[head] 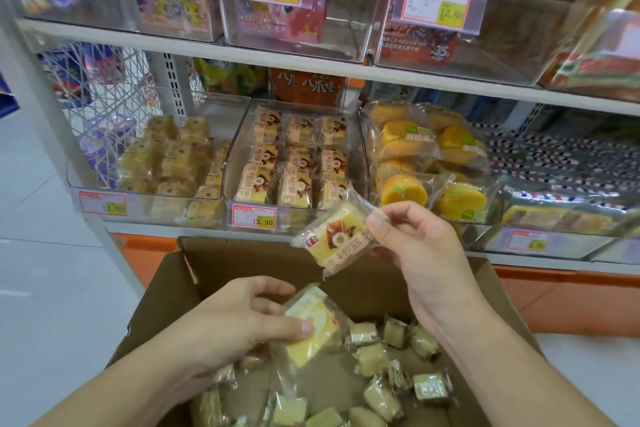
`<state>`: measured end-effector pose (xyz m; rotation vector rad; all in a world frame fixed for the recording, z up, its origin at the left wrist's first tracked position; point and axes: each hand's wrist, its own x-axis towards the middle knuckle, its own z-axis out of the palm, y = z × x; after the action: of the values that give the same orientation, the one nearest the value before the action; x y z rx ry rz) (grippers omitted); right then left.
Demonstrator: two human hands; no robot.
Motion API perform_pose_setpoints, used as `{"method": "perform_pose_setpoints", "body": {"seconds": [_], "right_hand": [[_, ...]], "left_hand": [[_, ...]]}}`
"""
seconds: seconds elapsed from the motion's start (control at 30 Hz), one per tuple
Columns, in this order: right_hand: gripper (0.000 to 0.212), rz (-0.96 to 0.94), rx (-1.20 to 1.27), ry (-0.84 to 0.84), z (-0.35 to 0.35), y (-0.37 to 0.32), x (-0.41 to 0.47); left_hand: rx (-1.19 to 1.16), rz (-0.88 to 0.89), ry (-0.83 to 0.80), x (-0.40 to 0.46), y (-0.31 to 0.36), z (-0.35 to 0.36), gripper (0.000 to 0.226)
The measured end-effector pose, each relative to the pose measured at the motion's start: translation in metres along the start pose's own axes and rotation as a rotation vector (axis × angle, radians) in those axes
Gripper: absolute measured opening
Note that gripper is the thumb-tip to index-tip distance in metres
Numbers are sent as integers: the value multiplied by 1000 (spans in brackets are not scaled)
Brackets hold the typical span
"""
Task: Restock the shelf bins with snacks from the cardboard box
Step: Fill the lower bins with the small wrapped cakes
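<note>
An open cardboard box (214, 267) stands below the shelf with several wrapped yellow cake snacks (377, 357) loose on its bottom. My left hand (239, 319) grips one wrapped cake (315, 326) just above the box contents. My right hand (419, 250) pinches another wrapped cake (337, 236) by its wrapper edge, held up in front of the middle clear shelf bin (242, 163). That bin holds rows of the same cakes (294, 163).
A left bin (145, 204) holds small square cakes, and a right bin holds round orange cakes (429, 156). Upper shelf bins (343, 28) carry price tags and boxed goods. Orange shelf base (554, 302) lies behind the box; pale floor at left.
</note>
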<state>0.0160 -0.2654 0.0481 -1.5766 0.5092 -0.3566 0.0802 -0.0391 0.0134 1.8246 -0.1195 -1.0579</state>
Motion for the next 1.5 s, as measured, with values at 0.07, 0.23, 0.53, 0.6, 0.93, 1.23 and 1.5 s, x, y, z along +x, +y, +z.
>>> {"method": "perform_pose_setpoints", "body": {"seconds": [0.07, 0.23, 0.53, 0.6, 0.93, 1.23, 1.5], "right_hand": [[12, 34, 49, 15, -4, -3, 0], [29, 153, 86, -34, 4, -1, -7], [50, 358, 357, -177, 24, 0, -19], [46, 358, 236, -234, 25, 3, -21], [93, -318, -509, -605, 2, -27, -22], [105, -500, -950, -800, 11, -24, -22], [69, -474, -884, -576, 18, -2, -17]], "left_hand": [[-64, -11, 39, 2, 2, -6, 38], [-379, 55, 81, 5, 7, -16, 35], [-538, 220, 142, 6, 13, -12, 72], [-520, 220, 157, 5, 14, -14, 73], [-335, 252, 89, 0, 20, -31, 79], [-141, 265, 72, -2, 18, -32, 77], [-322, 240, 221, 4, 13, -42, 55]]}}
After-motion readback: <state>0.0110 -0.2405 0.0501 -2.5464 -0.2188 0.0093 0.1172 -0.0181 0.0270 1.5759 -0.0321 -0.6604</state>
